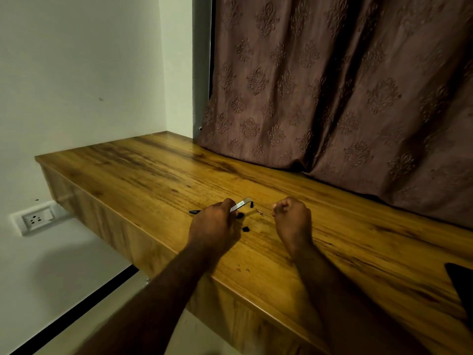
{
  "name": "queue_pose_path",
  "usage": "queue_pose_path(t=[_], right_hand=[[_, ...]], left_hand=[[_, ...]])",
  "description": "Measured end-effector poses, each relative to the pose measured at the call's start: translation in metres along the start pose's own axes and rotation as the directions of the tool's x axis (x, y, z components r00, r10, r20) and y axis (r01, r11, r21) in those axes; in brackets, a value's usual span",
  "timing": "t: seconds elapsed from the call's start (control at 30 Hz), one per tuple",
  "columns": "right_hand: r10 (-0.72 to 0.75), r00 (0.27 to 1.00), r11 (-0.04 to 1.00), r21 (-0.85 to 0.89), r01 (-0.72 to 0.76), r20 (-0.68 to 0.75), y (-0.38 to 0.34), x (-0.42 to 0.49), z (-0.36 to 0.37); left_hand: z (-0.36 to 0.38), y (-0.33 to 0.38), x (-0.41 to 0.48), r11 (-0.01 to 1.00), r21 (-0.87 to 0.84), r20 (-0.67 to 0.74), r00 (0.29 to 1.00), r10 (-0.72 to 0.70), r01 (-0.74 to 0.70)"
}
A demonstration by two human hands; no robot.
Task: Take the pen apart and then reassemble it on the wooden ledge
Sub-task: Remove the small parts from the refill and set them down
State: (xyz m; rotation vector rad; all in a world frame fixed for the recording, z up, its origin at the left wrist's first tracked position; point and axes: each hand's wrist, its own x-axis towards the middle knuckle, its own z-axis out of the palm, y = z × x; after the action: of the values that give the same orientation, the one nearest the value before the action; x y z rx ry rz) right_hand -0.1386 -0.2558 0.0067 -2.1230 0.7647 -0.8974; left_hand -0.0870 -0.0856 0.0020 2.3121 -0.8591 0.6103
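One silvery pen barrel [240, 204], gripped in the closed left hand [214, 222] low over the wooden ledge [143, 170]. Three small black pieces [245, 229] loose on the wood just beside it; one black tip [194, 212] poking out left of the hand. Right hand [291, 218] curled shut nearby, contents impossible to tell. One brown curtain [332, 93] behind; one wall socket [35, 219] below left.

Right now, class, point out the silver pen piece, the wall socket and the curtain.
silver pen piece [242, 204]: head view, middle of the metal strip.
wall socket [34, 219]: head view, its white faceplate.
curtain [332, 85]: head view, patterned fabric.
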Motion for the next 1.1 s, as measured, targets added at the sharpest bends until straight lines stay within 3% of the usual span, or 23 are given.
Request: queue_pose_path(t=[0.1,0.37,0.53,0.77,0.93,1.1], right_hand=[[0.059,0.998,0.989,0.134,-0.057,-0.011,0.006,0.004,-0.004],[0.012,0.999,0.992,0.127,-0.019,0.053,0.000,-0.001,-0.010],[-0.153,0.929,0.988,0.084,0.132,0.337,-0.013,-0.021,-0.011],[-0.263,0.831,0.948,-0.027,0.316,0.490,-0.021,-0.028,-0.006],[-0.207,0.847,0.975,0.036,0.218,0.489,-0.023,-0.029,-0.008],[-0.099,0.935,0.911,0.410,-0.053,0.341,-0.026,-0.024,-0.013]], left_hand=[[0.001,-0.001,0.001,1.000,0.001,0.014,1.000,-0.014,0.014],[-0.003,0.002,0.000,1.000,-0.009,0.011,1.000,-0.018,0.018],[-0.007,0.006,-0.001,0.999,-0.023,-0.007,0.999,-0.031,0.031],[-0.009,0.006,-0.002,0.999,-0.052,-0.023,1.000,-0.017,0.015],[-0.006,0.003,-0.002,0.999,-0.042,-0.058,0.998,0.017,-0.020],[-0.001,-0.003,0.000,0.995,-0.062,-0.064,0.995,0.070,-0.074]])
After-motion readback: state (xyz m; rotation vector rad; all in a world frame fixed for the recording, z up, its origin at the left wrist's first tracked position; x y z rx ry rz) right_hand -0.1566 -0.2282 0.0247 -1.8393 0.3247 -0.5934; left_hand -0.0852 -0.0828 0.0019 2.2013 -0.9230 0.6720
